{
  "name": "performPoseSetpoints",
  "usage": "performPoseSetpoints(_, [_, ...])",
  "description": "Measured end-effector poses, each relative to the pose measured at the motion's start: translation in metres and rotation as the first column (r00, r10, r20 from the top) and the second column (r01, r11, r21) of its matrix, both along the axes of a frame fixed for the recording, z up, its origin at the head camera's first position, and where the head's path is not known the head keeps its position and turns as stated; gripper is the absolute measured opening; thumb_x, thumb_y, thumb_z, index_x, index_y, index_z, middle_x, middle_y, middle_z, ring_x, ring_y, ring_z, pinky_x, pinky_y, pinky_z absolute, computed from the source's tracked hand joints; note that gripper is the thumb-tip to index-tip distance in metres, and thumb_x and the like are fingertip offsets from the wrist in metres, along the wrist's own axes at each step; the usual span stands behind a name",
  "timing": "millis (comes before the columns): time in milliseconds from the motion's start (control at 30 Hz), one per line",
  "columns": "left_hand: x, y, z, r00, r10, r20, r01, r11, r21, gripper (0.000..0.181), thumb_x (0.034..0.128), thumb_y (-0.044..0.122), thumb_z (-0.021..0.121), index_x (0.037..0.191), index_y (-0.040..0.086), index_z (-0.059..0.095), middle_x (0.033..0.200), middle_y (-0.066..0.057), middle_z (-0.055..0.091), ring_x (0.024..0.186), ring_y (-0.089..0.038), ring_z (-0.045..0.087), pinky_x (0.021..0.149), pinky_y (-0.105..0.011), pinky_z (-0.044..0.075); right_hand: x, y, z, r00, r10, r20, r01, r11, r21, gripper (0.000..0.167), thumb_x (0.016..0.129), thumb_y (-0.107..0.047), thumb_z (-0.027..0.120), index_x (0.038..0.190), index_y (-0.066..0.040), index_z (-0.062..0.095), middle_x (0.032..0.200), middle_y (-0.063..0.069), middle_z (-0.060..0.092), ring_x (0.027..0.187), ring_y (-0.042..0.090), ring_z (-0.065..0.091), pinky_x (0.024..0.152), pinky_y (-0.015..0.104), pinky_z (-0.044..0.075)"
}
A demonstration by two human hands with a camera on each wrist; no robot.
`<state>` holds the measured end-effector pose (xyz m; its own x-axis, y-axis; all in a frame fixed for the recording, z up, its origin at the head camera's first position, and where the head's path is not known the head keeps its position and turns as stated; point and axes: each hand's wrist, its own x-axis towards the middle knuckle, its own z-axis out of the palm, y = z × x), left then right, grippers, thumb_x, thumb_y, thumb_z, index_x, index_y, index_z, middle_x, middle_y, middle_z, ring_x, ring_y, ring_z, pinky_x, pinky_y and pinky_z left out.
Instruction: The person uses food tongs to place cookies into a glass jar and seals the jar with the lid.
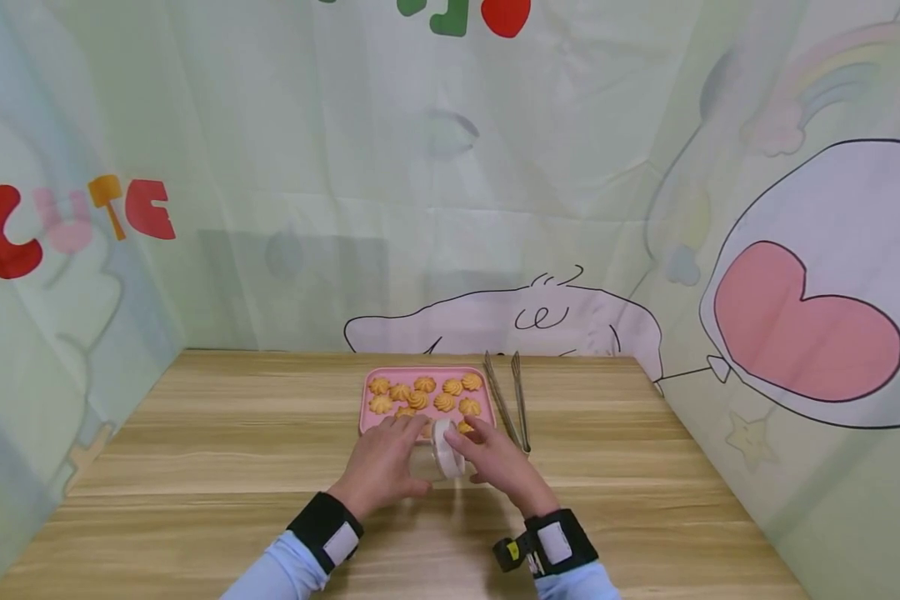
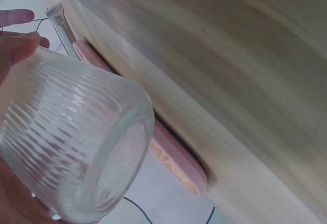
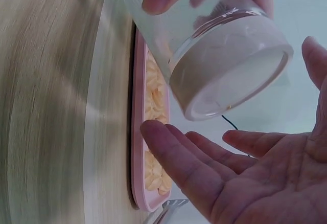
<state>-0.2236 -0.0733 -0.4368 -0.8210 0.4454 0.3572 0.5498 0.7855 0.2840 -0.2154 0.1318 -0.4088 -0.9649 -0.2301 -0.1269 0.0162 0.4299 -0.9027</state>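
Observation:
A clear ribbed glass jar [image 2: 76, 132] with a white lid [image 3: 230, 70] is tilted on its side above the table. My left hand [image 1: 381, 467] grips the glass body, its fingers curled round it. Beside the lid, my right hand [image 1: 498, 462] is spread with fingers apart; in the right wrist view a gap shows between its fingers and the lid. Just beyond the hands lies a pink tray [image 1: 364, 400] holding several swirled golden cookies [image 1: 424, 383]. The hands and jar hide part of its near edge.
Metal tongs [image 1: 523, 408] lie to the right of the tray, their hinged end toward me. The wooden table [image 1: 232, 433] runs back to a printed curtain [image 1: 307, 167], which also encloses both sides.

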Motion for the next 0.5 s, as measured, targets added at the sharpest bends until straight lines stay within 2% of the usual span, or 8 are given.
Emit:
performPoseSetpoints(300, [0.0013,0.0004,-0.0005,0.999,-0.011,-0.042,0.010,1.000,-0.023,0.085,0.0607,0.040,0.093,0.131,0.013,0.054,0.121,-0.008,0.064,0.109,-0.027,0.061,0.089,-0.047,0.052,0.0014,-0.0042,0.0021,1.000,0.002,-0.005,-0.001,1.000,0.018,0.083,0.093,-0.058,0.058,0.148,0.002,0.039,0.141,0.029,0.049,0.119,0.040,0.056,0.076,0.045,0.058])
performPoseSetpoints(500, [0.0014,0.0002,-0.0008,1.000,-0.006,-0.027,0.005,1.000,-0.028,0.086,0.0610,0.041,0.093,0.132,0.011,0.054,0.122,-0.009,0.064,0.109,-0.027,0.061,0.089,-0.047,0.052,0.0008,-0.0023,0.0011,0.998,0.045,-0.034,-0.045,0.999,-0.002,0.075,0.095,-0.049,0.061,0.147,0.002,0.043,0.143,0.026,0.049,0.122,0.038,0.054,0.080,0.042,0.057])
